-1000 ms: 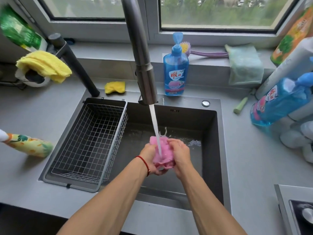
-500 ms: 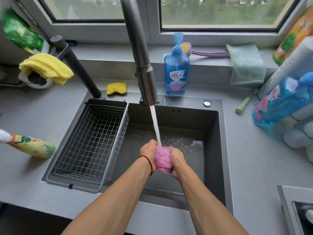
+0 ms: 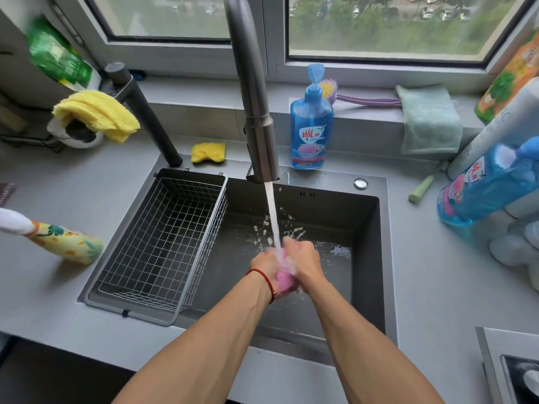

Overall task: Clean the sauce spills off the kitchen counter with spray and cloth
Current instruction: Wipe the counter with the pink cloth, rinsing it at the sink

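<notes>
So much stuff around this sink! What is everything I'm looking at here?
pink cloth: 1, pink, squeezed between both hands under the water stream
faucet: 1, grey metal, running, above the sink
sink: 1, dark, set in the grey counter
wire basket: 1, grey, left part of the sink
soap bottle: 1, blue, behind the sink
second blue bottle: 1, right edge
sponge: 1, yellow, behind the basket
yellow cloth: 1, draped at left
green cloth: 1, hanging off the sill
brush: 1, purple, on the sill
floral bottle: 1, lying left
left hand: grips the pink cloth
right hand: grips the pink cloth
</notes>
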The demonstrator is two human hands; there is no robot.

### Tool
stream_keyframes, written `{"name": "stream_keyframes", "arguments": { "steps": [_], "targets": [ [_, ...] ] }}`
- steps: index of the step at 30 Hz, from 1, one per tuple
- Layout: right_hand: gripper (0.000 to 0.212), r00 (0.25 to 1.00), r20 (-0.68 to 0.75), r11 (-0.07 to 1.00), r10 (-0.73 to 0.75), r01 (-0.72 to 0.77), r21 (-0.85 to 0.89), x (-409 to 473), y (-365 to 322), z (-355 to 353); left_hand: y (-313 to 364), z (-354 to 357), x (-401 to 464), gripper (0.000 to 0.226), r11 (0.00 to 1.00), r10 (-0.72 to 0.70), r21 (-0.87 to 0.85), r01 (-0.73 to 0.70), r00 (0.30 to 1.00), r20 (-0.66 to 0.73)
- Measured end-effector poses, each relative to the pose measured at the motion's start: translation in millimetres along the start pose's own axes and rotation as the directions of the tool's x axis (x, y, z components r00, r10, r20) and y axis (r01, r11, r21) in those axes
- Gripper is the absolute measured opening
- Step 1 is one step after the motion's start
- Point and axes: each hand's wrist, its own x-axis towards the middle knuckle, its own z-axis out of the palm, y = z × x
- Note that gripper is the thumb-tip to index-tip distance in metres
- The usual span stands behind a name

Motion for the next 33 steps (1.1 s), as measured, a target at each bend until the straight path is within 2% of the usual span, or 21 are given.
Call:
{"name": "stream_keyframes", "arguments": {
  "steps": [2, 4, 6, 7, 9, 11, 13, 14, 16, 19, 22, 24, 25, 27, 29, 30, 32, 33],
  "targets": [
    [0.038, 0.988, 0.096, 0.958, -0.123, 0.143, -0.247, 8.3, -6.7, -17.6, 7.6, 3.0, -21.3, 0.029, 0.996, 0.034, 0.081, -0.035, 0.999, 0.014],
    [0.035, 0.959, 0.18, 0.858, -0.218, 0.277, -0.433, 13.0, -22.2, -33.0, 12.3, 2.2, -41.8, 0.03, 0.989, 0.105, 0.096, -0.108, 0.994, 0.033],
    [0.03, 0.924, 0.226, 0.807, -0.307, 0.379, -0.454, 16.6, -47.8, -39.9, 12.9, -1.9, -52.5, 0.03, 0.975, 0.181, 0.122, -0.188, 0.981, 0.066],
    [0.03, 0.909, 0.242, 0.822, -0.34, 0.412, -0.392, 18.2, -63.1, -38.8, 12.4, -4.6, -56.6, 0.029, 0.97, 0.203, 0.122, -0.21, 0.977, 0.073],
    [0.032, 0.892, 0.248, 0.898, -0.377, 0.418, -0.138, 13.8, -98.3, -31.5, 11.3, -8.3, -62.2, 0.027, 0.977, 0.195, 0.08, -0.198, 0.979, 0.054],
    [0.028, 0.915, 0.277, 0.948, -0.292, 0.239, 0.209, 7.1, -127.2, -23.2, 11.6, -11.8, -67.0, 0.026, 0.986, 0.163, 0.038, -0.165, 0.986, 0.046],
    [0.03, 0.923, 0.345, 0.876, -0.169, -0.019, 0.482, 0.1, -149.2, -23.5, 10.8, -15.5, -69.8, 0.023, 0.986, 0.166, 0.009, -0.167, 0.985, 0.054],
    [0.031, 0.925, 0.358, 0.828, -0.13, -0.097, 0.552, -4.0, -155.7, -26.3, 10.2, -18.1, -69.8, 0.023, 0.986, 0.168, -0.008, -0.167, 0.984, 0.065],
    [0.025, 0.934, 0.338, 0.801, -0.117, -0.113, 0.588, -9.3, -166.3, -32.8, 10.4, -24.0, -69.9, 0.026, 0.987, 0.161, -0.012, -0.16, 0.985, 0.067],
    [0.024, 0.958, 0.238, 0.878, -0.163, 0.031, 0.477, -10.5, -169.8, -42.9, 15.8, -28.2, -77.9, 0.031, 0.992, 0.129, -0.01, -0.128, 0.982, 0.14],
    [0.029, 0.927, 0.308, 0.948, -0.214, 0.121, 0.294, -3.4, -135.4, -50.3, 23.4, -28.9, -82.9, 0.036, 0.992, 0.128, -0.029, -0.125, 0.96, 0.25],
    [0.04, 0.907, 0.397, 0.99, -0.14, 0.119, 0.077, -2.6, -87.2, -49.7, 27.4, -27.0, -87.5, 0.038, 0.983, 0.131, 0.076, -0.165, 0.932, 0.338],
    [0.047, 0.885, 0.462, 0.998, -0.067, 0.069, 0.011, -3.7, -62.1, -46.8, 30.4, -25.2, -89.4, 0.042, 0.966, 0.132, 0.159, -0.202, 0.92, 0.37],
    [0.062, 0.78, 0.621, 0.991, 0.081, -0.127, 0.03, -11.5, -17.7, -44.9, 33.5, -20.1, -93.9, 0.032, 0.859, 0.176, 0.399, -0.322, 0.916, 0.361],
    [0.06, 0.687, 0.721, 0.966, 0.086, -0.234, 0.108, -23.0, 8.4, -47.2, 37.2, -17.0, -95.4, 0.016, 0.66, 0.271, 0.614, -0.432, 0.9, 0.342],
    [0.05, 0.698, 0.713, 0.96, 0.071, -0.241, 0.14, -27.8, 15.9, -49.0, 38.6, -17.2, -93.9, 0.013, 0.562, 0.302, 0.687, -0.461, 0.887, 0.349],
    [0.028, 0.803, 0.596, 0.947, 0.026, -0.211, 0.242, -30.4, 26.8, -50.2, 41.4, -18.8, -93.7, 0.004, 0.393, 0.301, 0.79, -0.471, 0.878, 0.373],
    [0.023, 0.855, 0.519, 0.94, 0.006, -0.182, 0.289, -29.2, 30.5, -51.2, 42.6, -21.2, -92.2, 0.007, 0.307, 0.286, 0.836, -0.456, 0.881, 0.376]
  ]
}}
